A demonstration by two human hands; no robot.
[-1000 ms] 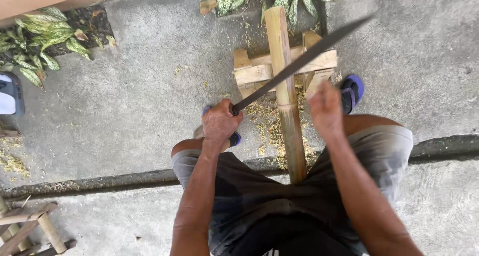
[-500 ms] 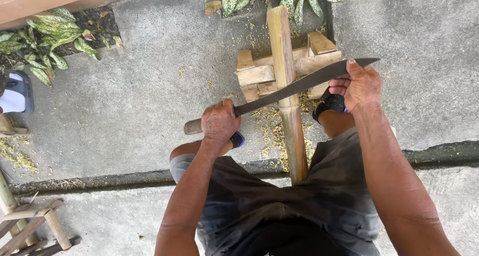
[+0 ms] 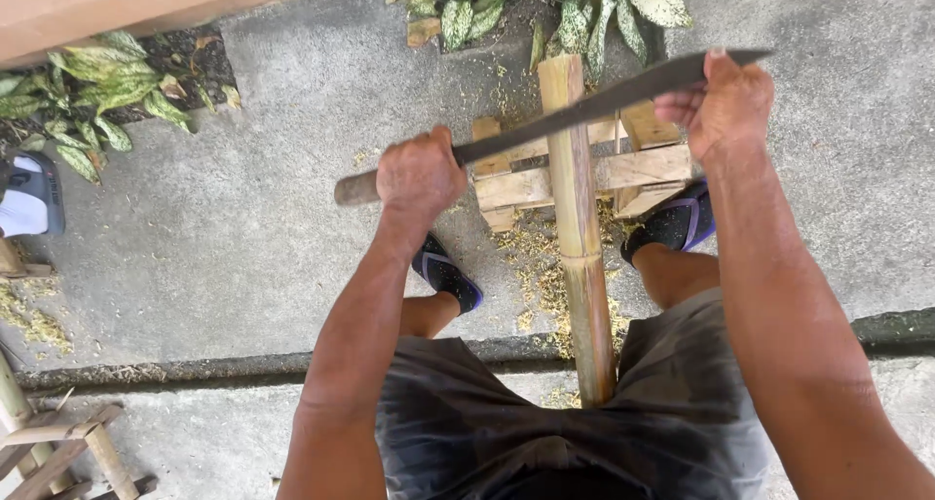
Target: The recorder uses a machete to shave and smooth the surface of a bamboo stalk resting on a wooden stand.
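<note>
Change: blade (image 3: 584, 111) carried farther up the bamboo pole (image 3: 577, 227) than half a second ago, now crossing near its far end; right hand (image 3: 726, 106) shifted up and away, toward the plants; left hand (image 3: 419, 177) raised a little with it.
Far left: blue and white object (image 3: 29, 196) at the frame edge, on the ground beside green leaves (image 3: 107, 81).
Lower left: wooden frame of thin slats (image 3: 58, 451) on the lower slab, only partly in view.
Floor: bare grey concrete floor (image 3: 243, 227), outdoors; pale shavings (image 3: 536, 266) scattered about the stand and along the gutter line (image 3: 195, 369) that runs across the view.
Top left: edge of a reddish-brown wooden board (image 3: 117, 8) above the leaves.
Left hand: closed tight around the blade's wooden handle (image 3: 355, 186), knuckles up.
Blade: long, dark, slanting up to the right, lying across the top of the pole.
Bamboo pole: pale yellow, running from between the knees up over a small wooden stand (image 3: 604, 169) of crossed blocks.
Feet: dark sandals with purple trim (image 3: 448, 274), one on each side of the pole.
Right hand: fingers curled over the back of the blade near its tip, gripping it.
Top right: spotted green plants (image 3: 545, 8) at the edge of the concrete.
</note>
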